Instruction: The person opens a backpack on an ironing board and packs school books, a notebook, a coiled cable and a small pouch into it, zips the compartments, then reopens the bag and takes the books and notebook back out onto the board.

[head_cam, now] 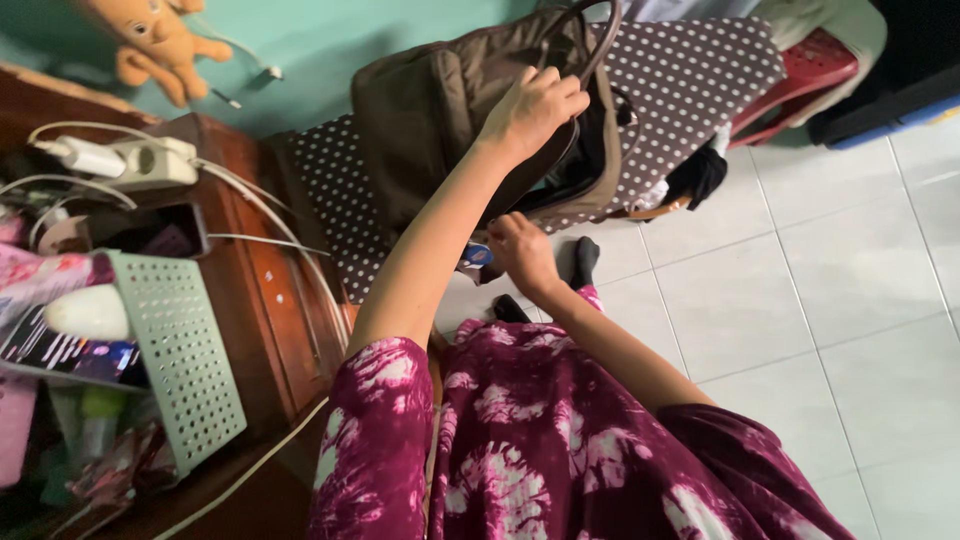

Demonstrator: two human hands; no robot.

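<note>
A brown bag (440, 110) with dark handles rests on a polka-dot covered surface (690, 70). My left hand (537, 108) is closed around the bag's rim and handle at its open top. Lower down, my right hand (520, 250) is closed on a small blue and red object (477, 254), just below the bag's opening. The inside of the bag looks dark and its contents are hidden. My magenta patterned sleeves fill the bottom of the view.
A brown wooden table (270, 300) stands at left with a white power strip (150, 160), cables and a green perforated basket (180, 350). A stuffed toy (150, 40) lies on the teal floor. A red stool (810, 70) and white floor tiles (800, 300) are at right.
</note>
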